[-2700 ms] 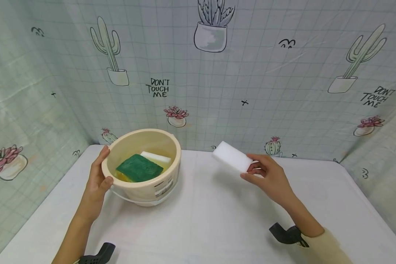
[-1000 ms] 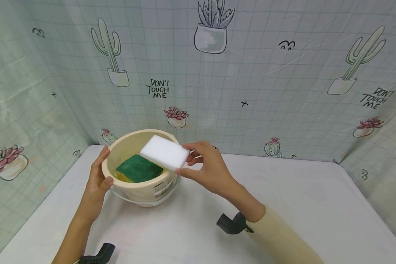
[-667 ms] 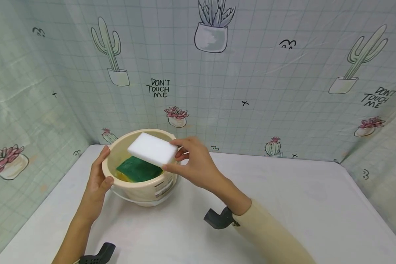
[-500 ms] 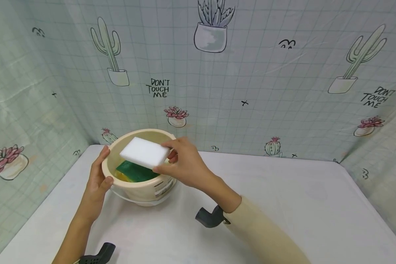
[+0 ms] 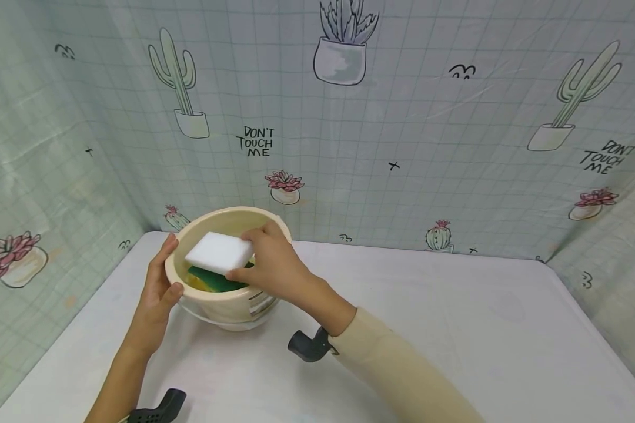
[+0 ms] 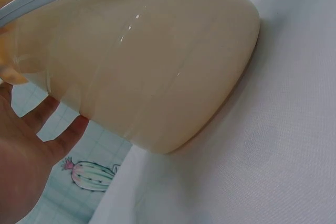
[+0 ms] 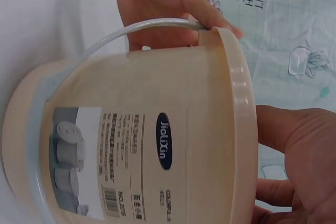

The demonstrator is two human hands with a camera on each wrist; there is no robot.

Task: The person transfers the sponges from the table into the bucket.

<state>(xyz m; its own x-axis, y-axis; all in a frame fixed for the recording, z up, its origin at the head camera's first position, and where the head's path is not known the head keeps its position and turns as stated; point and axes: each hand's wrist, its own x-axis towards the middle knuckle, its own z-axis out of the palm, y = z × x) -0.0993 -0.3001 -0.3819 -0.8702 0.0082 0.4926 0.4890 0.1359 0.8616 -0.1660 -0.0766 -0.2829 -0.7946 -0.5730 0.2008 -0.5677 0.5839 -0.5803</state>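
A cream plastic bucket [image 5: 227, 296] stands on the white table at the back left. Its outer wall [image 6: 152, 72] fills the left wrist view, and its labelled side [image 7: 157, 145] fills the right wrist view. My left hand [image 5: 159, 288] grips the bucket's left rim. My right hand [image 5: 267, 267] holds a white sponge block [image 5: 218, 252] by its right end, just over the bucket's mouth. Under it lies a green and yellow scouring sponge [image 5: 211, 280]. Another white sponge seen earlier inside is hidden.
The table [image 5: 455, 329] is covered by a white cloth. A curtain with cactus prints [image 5: 391, 117] closes off the back and both sides. A pale handle [image 7: 136, 30] hangs down the bucket's side.
My right hand carried the white sponge block from the table's middle leftward and lowered it to the bucket's mouth. My left hand kept its grip on the rim.
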